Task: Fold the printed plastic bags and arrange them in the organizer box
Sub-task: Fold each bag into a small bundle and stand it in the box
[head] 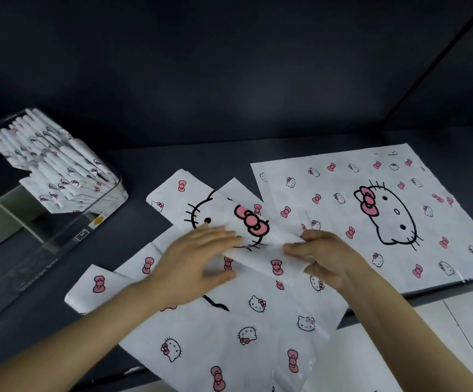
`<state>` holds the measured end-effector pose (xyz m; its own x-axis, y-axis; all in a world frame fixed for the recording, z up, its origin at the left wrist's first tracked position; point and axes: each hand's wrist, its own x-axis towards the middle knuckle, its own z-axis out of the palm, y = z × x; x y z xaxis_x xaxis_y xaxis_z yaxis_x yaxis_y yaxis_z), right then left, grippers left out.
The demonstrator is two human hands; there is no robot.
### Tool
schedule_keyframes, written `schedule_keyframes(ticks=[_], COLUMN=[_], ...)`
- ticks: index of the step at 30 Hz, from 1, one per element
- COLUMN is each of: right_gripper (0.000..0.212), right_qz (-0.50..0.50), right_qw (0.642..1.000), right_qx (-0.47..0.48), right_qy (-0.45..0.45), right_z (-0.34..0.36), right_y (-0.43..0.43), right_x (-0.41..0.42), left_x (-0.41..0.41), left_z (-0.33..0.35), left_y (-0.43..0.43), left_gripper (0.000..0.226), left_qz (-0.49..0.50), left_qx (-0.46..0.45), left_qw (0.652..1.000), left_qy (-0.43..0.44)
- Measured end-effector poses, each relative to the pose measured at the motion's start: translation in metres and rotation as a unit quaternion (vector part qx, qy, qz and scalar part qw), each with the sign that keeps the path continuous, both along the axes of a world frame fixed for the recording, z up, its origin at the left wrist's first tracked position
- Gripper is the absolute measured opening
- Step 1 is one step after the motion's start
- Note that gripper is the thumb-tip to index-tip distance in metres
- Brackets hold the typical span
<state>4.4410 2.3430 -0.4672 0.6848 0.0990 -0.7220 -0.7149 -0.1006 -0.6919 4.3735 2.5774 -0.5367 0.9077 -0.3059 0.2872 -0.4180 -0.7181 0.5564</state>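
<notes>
The white plastic bag printed with pink bows and black-lined cat faces [258, 304] lies spread on the dark table [173, 159] straight in front of me. Its upper part is turned over into a folded band [260, 241] that sits between my two hands. The band's long axis runs on a diagonal, from far and left down to near and right. My left hand [198, 258] lies flat on the bag at the band's left side, fingers straight and pressing, gripping nothing. My right hand [325, 258] is at the band's right end, with fingers curled over its edge and the thumb below, so I judge it to be pinching the fold, though the blur keeps me from being sure how firmly. I take the fold as only partly made, since most of the bag is spread open toward me. The next turn has to go across that diagonal, toward my body. The clear plastic organizer box [45, 250] stands well off to the left, holding a packed row of folded bags [59, 176], and my left hand is the nearer one to it. The flat bags [371, 210] waiting their turn lie to the right, just beyond my right hand.
</notes>
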Motion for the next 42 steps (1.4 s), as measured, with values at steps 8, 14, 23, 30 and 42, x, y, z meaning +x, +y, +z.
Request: schedule_keyframes(ticks=[8, 14, 23, 30, 42], right_gripper=[0.03, 0.032, 0.019, 0.056, 0.052], right_qz=[-0.011, 0.197, 0.225, 0.21, 0.313], right_qw=[0.991, 0.95, 0.863, 0.877, 0.833], right_qx=[0.131, -0.078, -0.134, -0.248, -0.356], right_qy=[-0.01, -0.231, -0.432, -0.355, -0.285], right_z=[0.023, 0.008, -0.021, -0.044, -0.043], right_y=[0.016, 0.039, 0.068, 0.066, 0.075], right_x=[-0.006, 0.002, 0.004, 0.003, 0.02], left_x=[-0.005, 0.003, 0.003, 0.002, 0.004], left_z=[0.008, 0.018, 0.021, 0.022, 0.005], left_y=[-0.015, -0.002, 0.01, 0.004, 0.016], left_gripper=[0.031, 0.04, 0.032, 0.043, 0.033], left_qz=[0.198, 0.243, 0.189, 0.198, 0.274], left_qx=[-0.258, -0.386, -0.45, -0.362, -0.02], left_qw=[0.927, 0.853, 0.812, 0.863, 0.959], left_qy=[0.187, 0.254, 0.321, 0.292, 0.071])
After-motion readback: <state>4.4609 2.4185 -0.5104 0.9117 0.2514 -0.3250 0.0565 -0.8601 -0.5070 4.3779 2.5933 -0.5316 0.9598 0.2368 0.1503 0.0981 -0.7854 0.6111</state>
